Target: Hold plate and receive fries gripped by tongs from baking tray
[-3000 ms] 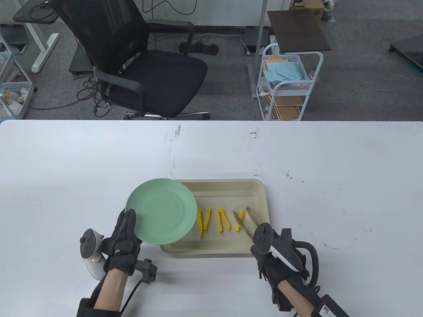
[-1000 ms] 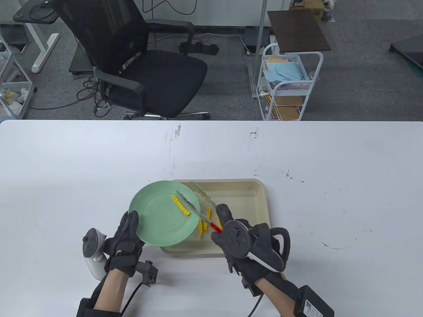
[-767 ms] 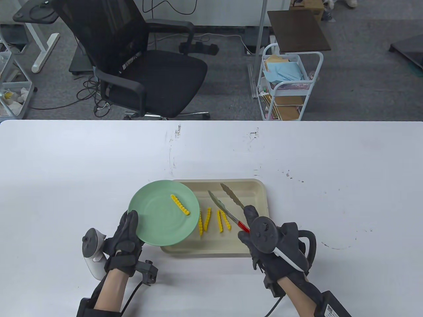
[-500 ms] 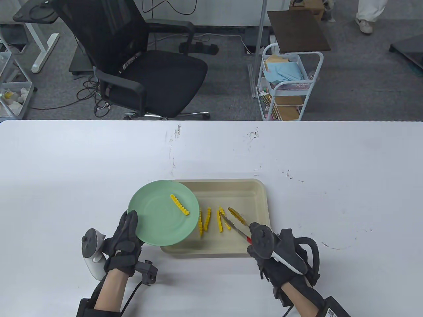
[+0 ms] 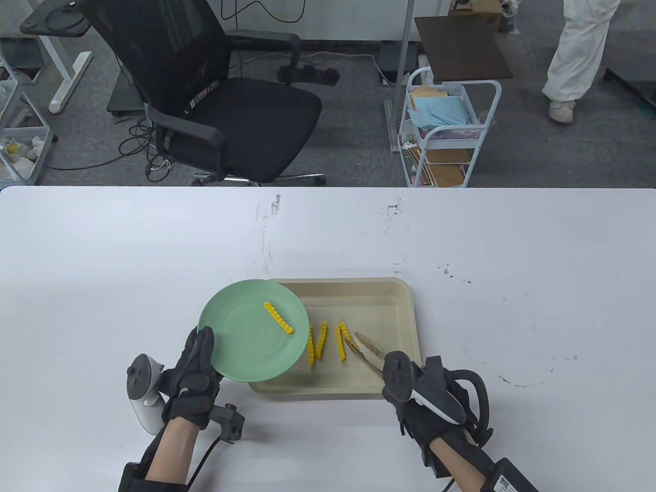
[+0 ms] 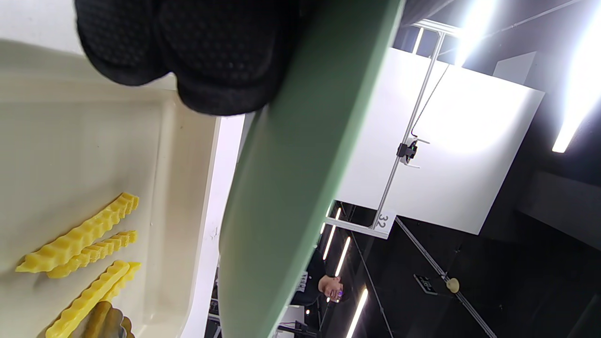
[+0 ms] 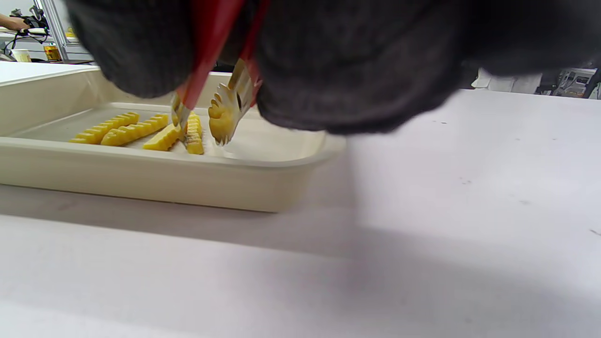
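Observation:
My left hand [image 5: 192,379] grips the near-left rim of a green plate [image 5: 246,343] and holds it over the left end of the cream baking tray [image 5: 405,307]. One yellow crinkle fry [image 5: 279,317] lies on the plate. My right hand [image 5: 420,405] holds metal tongs [image 5: 368,351] with red handles, tips down in the tray next to the rightmost fries [image 5: 344,342]. In the right wrist view the tong tips [image 7: 220,117] straddle a fry [image 7: 191,134]. Several fries [image 5: 318,346] lie in the tray. The left wrist view shows the plate's underside [image 6: 291,188] and fries [image 6: 80,244].
The tray sits on a white table [image 5: 512,287]. A black office chair [image 5: 215,97] and a white trolley [image 5: 446,133] stand beyond the far edge. A person in white trousers [image 5: 576,56] walks at the far right.
The tongs dropped a fry on the plate, swung right back over the tray and lowered onto the rightmost fries. The plate and my left hand stayed put. A person walked into view.

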### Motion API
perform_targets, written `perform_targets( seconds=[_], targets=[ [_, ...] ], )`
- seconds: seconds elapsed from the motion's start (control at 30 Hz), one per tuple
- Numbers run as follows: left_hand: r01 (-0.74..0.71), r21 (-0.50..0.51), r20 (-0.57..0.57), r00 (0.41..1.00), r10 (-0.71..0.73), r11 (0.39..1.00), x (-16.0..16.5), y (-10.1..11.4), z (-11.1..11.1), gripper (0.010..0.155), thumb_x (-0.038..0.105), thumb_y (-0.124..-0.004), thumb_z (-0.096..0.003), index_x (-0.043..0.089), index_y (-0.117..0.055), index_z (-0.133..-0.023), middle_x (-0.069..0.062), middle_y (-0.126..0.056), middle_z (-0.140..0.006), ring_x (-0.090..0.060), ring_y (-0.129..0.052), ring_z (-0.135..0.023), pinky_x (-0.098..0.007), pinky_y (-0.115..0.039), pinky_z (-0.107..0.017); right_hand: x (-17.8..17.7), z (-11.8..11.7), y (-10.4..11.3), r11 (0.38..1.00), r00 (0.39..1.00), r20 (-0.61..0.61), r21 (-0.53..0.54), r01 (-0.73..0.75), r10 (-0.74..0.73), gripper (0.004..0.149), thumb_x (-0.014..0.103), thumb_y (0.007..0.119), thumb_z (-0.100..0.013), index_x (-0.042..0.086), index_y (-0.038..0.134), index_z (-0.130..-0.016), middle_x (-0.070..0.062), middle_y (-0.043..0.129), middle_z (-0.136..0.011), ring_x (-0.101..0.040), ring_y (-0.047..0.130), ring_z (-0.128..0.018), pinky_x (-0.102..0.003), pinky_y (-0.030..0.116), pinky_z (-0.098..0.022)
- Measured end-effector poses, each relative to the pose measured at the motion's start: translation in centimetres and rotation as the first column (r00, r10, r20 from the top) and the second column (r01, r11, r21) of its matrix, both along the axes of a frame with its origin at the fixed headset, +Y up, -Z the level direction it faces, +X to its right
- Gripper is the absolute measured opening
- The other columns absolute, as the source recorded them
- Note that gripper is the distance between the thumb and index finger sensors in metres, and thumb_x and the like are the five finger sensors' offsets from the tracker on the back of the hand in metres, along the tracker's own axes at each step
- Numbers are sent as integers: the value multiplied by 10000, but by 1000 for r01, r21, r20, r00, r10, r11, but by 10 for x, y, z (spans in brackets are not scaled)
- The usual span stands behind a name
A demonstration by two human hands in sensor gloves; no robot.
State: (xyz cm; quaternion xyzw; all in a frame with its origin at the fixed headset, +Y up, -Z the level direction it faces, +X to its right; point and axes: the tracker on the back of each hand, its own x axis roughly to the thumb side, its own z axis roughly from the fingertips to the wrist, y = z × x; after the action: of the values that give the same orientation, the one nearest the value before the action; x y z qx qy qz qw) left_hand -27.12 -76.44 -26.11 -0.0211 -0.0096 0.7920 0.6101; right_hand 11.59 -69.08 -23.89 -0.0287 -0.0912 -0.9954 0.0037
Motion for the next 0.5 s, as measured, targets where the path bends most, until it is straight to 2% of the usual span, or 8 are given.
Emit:
perform_targets(
  seconds=[0.3,0.37,0.5],
  targets=[
    [0,-1,-3,1000,0,1000,0,0,0,644,439,-459,-643,21,-235,-1079,-102,-656,-909,-200,-903,-460,-542,-736,-494,14,-6,2,995,994,64,39,90,-92,549,497,781,-410,330,649,-917,-141,951,-641,-162,1012,-94,-412,885,-58],
    [-1,-2,-4,1000,1,1000,0,0,0,644,438,-459,-644,19,-236,-1079,-103,-656,-909,-202,-903,-460,-544,-735,-494,20,-7,10,990,988,77,64,127,-132,550,495,783,-410,327,651,-916,-144,952,-638,-164,1011,-91,-414,884,-55],
    [0,-3,-3,1000,0,1000,0,0,0,645,437,-459,-644,18,-235,-1080,-104,-657,-908,-202,-903,-460,-543,-735,-494,22,-2,39,972,980,66,153,178,-190,549,495,785,-410,324,655,-915,-145,955,-634,-164,1012,-87,-413,884,-50]
  ],
)
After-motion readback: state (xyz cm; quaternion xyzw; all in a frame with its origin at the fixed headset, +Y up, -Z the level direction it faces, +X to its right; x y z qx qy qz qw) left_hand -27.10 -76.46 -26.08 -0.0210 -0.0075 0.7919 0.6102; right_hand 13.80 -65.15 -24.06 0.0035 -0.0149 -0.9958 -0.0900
